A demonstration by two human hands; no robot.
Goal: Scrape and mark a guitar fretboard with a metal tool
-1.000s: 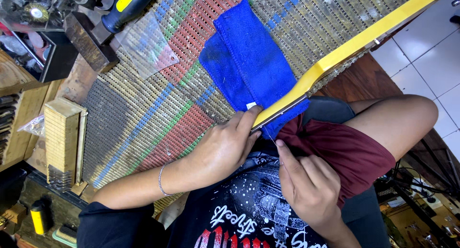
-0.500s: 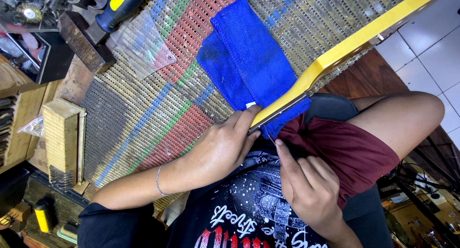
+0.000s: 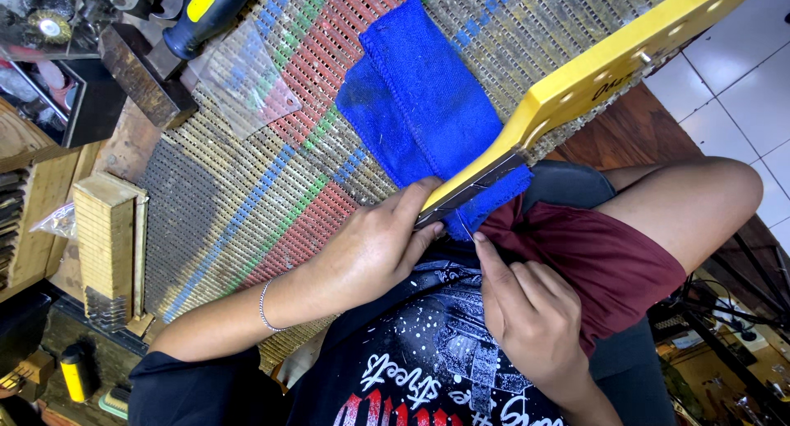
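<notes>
The yellow guitar neck (image 3: 625, 55) is being held at its near end, on the blue cloth (image 3: 428, 105), by the left hand (image 3: 370, 249). A thin string (image 3: 466, 226) is being pinched by the right hand (image 3: 535, 315); it is best kept tight and straight.

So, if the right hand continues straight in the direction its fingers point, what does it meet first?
Probably the dark end of the yellow guitar neck, just ahead of the right hand, then the blue cloth under it. Depth is unclear.

bright, even light; sharp focus, slight wide-angle edge distortion
</notes>
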